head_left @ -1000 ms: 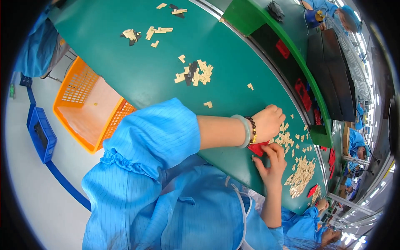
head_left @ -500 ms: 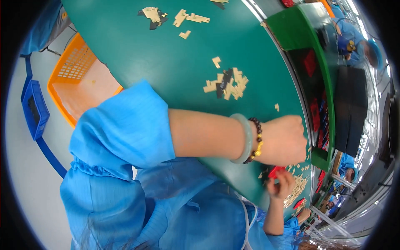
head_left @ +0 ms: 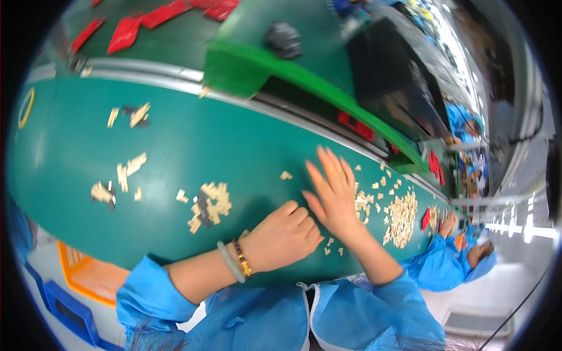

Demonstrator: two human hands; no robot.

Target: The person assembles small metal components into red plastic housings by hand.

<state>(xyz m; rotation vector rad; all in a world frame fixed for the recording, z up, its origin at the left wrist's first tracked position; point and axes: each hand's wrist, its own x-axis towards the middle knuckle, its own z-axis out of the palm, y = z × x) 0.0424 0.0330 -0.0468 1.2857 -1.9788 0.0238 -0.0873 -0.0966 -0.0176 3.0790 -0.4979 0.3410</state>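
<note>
Tabletop (head_left: pixel 158 134) open between cream-piece cluster (head_left: pixel 219 202) and metal rail (head_left: pixel 175 79); green shelf (head_left: pixel 331 90) blocks beyond.

Underside of the left hand (head_left: pixel 284 238) out of sight — dark bundle (head_left: pixel 283 40) blurred

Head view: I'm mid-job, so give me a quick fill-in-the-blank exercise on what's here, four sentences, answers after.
The outstretched hand is the person's ____ hand.
The beaded bracelet is on the ____ wrist.
The biggest heap of beige pieces lies on a ____ tabletop.
The basket at the lower left is ____ in colour.
Missing words: right; left; green; orange.
</note>
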